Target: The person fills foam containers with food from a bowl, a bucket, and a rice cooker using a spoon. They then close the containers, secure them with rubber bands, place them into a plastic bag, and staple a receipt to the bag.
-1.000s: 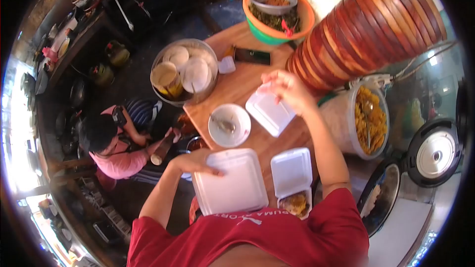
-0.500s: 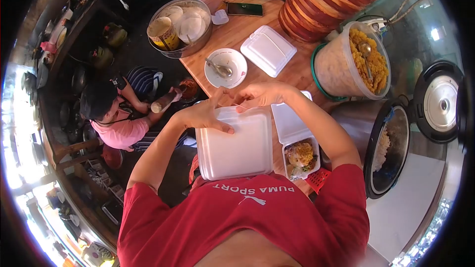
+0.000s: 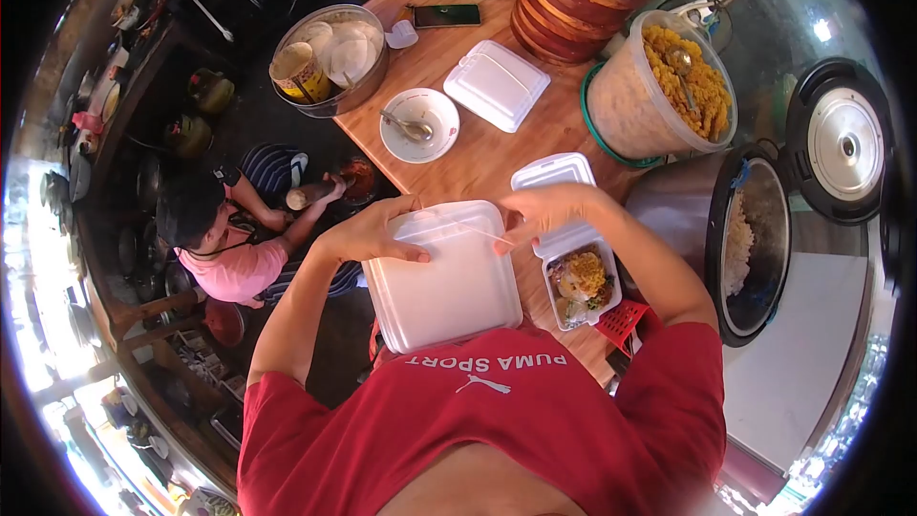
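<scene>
A closed white foam food box [image 3: 444, 277] is tilted up against my red shirt. My left hand [image 3: 374, 232] grips its upper left corner, thumb on the lid and fingers mostly hidden behind the edge. A thin rubber band [image 3: 468, 228] stretches across the box's upper corner. My right hand [image 3: 540, 214] is pinched on the band's right end, just beside the box. Beyond that hand an open foam box [image 3: 581, 287] holds food with a yellow topping, its lid partly behind my wrist.
On the wooden table [image 3: 516, 158] are a bowl with a spoon [image 3: 420, 124], another closed foam box [image 3: 497, 86], a phone [image 3: 447, 15] and a tub of yellow food [image 3: 616, 86]. A rice cooker [image 3: 678, 220] stands right. A co-worker [image 3: 229, 258] crouches at left.
My right hand has moved right, away from my left hand, drawing the rubber band out across the box. The view has shifted slightly. The co-worker's hands have moved a little.
</scene>
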Tool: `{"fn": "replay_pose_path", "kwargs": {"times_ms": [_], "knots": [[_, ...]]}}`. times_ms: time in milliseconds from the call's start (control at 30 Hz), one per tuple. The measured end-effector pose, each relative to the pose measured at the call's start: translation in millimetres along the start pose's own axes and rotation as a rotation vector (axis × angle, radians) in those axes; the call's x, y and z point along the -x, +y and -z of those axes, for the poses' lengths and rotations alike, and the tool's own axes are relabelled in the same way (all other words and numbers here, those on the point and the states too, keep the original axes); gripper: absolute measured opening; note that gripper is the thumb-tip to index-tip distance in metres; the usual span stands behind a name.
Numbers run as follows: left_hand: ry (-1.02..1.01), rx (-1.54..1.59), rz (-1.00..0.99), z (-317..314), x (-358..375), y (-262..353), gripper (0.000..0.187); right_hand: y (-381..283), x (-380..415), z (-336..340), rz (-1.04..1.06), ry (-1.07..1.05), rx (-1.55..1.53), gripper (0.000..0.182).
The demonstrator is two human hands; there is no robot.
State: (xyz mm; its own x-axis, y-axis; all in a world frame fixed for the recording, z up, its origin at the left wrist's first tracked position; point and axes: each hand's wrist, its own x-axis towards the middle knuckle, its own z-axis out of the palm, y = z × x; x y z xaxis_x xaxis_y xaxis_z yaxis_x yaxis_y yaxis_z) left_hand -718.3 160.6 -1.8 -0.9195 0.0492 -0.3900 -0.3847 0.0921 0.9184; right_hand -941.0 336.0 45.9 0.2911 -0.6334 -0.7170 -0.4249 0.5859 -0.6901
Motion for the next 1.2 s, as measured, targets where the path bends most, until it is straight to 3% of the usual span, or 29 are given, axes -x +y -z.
{"fn": "replay_pose_path", "kwargs": {"times_ms": [200,300,333,433,733,833,933,1067,1133,1200], "knots": [[-0.016,0.045,0.021,-6,-2,3,0.055,37,9,-87,0.067,0.110,-0.484,0.083],[-0.046,0.104,0.068,-8,-6,8,0.056,65,2,-124,0.111,0.182,-0.534,0.090],[-0.059,0.114,0.079,-8,-10,4,0.056,45,23,-123,0.014,0.059,-0.686,0.085],[-0.065,0.110,0.070,-8,-21,-6,0.058,56,21,-145,0.052,0.111,-0.637,0.075],[0.016,0.275,0.129,-11,-34,-45,0.055,68,-20,-193,0.313,0.657,-1.224,0.061],[0.041,0.357,0.161,-10,-38,-51,0.055,64,-29,-203,0.320,0.826,-1.274,0.065],[0.011,0.405,0.120,-13,-42,-55,0.066,68,-54,-211,0.513,0.992,-1.340,0.068],[-0.153,0.448,0.247,6,-53,-70,0.073,76,-56,-201,0.444,1.021,-1.352,0.069],[-0.153,0.384,0.276,18,-65,-86,0.077,86,-70,-192,0.437,1.046,-1.213,0.069],[-0.130,0.395,0.256,24,-71,-100,0.075,86,-65,-182,0.466,1.001,-1.263,0.070]]}}
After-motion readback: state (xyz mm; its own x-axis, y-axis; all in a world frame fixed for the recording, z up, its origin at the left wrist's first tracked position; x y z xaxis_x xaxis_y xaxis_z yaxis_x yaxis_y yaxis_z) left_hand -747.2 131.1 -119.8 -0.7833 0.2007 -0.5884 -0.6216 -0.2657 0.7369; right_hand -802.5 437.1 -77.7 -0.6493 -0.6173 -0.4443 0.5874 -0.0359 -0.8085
